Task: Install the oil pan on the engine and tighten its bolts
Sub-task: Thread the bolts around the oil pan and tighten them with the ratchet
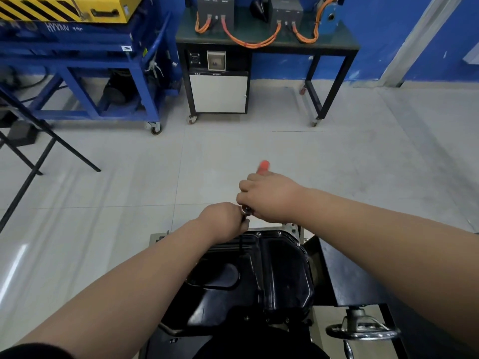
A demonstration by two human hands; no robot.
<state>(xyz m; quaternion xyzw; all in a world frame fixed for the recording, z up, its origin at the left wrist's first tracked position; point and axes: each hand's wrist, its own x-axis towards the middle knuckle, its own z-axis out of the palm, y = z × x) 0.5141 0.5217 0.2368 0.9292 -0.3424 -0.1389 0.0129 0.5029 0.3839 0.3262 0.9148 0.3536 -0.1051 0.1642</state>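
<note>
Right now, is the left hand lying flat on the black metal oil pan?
No, the left hand grips the orange-handled wrench near its head, above the oil pan.

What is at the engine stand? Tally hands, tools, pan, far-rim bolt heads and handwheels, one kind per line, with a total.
2 hands: left hand, right hand
1 red-handled wrench
1 black oil pan
3 bolt heads showing on its far rim
1 handwheel
Total: 8

The room is bright. White glare shines on the pale grey tiled floor (pixel 26 252) at left. The orange-red round tool handle (pixel 264 166) looks blurry. Straight lines bend near the edges.
</note>
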